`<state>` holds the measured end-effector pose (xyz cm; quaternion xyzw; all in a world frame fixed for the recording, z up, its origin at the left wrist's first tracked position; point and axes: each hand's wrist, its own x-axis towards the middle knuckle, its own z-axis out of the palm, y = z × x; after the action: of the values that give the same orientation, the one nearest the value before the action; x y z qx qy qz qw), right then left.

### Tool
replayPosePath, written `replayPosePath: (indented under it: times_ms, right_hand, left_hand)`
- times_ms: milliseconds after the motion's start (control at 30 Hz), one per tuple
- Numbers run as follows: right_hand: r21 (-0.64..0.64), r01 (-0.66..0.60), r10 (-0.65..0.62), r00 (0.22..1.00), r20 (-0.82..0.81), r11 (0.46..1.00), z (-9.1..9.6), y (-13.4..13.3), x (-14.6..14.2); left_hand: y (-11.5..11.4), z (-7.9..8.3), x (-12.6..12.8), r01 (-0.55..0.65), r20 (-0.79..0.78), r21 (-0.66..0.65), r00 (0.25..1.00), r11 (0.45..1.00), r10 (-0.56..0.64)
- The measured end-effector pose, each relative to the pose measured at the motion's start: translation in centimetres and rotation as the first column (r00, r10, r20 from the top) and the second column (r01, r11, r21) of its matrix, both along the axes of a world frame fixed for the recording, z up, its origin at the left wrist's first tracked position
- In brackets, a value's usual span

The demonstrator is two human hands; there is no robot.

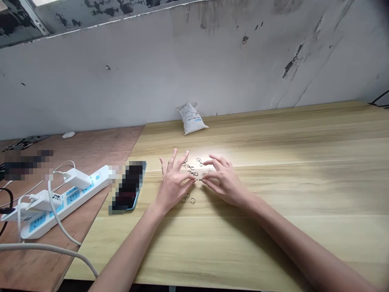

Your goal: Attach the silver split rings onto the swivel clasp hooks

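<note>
A small metal clasp (198, 179) is pinched between both hands just above the light wooden table (288, 170), near its middle and in a bright patch of light. It is too small for us to tell whether a ring already hangs from it. The left hand (172, 184) closes thumb and forefinger on the clasp's left end while its other three fingers fan wide and upward. The right hand (224, 183) grips the right end the same way, its remaining fingers loosely curved over the wood.

We judge the piece to be light, stiff and smooth – the sort of thing that slips or springs away if squeezed carelessly. The flat sides of its body look like the safest hold, taken with the fingertips rather than the pads.

Just beyond the fingers lie a few loose clasps (189, 166), close together but apart from the hands. A few split rings (186, 198) lie on the table beside the left palm.

Further back, against the scuffed grey wall (212, 69), leans a white pouch (192, 118). To the left a phone (129, 187) lies flat at the table's edge – beside it a brown board (100, 150) carries a white and blue power strip (65, 196) with chargers plugged in
</note>
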<state>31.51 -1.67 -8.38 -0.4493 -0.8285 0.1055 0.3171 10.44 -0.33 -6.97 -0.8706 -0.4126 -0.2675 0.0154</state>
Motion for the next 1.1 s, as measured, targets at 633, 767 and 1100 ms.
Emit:
replayPosePath:
  times_ms: [633, 767, 1100]
  right_hand:
    - [0.003, 0.225, -0.225, 0.971, 0.082, 0.974, 0.0, 1.7, 2.5]
    - [-0.136, 0.197, -0.187, 0.979, 0.085, 0.971, 2.1, 0.4, 5.7]
    - [-0.148, 0.135, -0.072, 0.926, 0.37, 0.98, 2.8, -4.4, 9.1]
  left_hand:
    - [0.8, 2.1, -3.8, 0.233, -0.035, -0.438, 0.961, 0.868, -0.275]
    - [0.5, 2.0, -3.3, 0.251, -0.046, -0.481, 0.95, 0.84, -0.31]
    - [0.5, 1.1, -2.2, 0.285, 0.014, -0.404, 0.952, 0.869, -0.306]
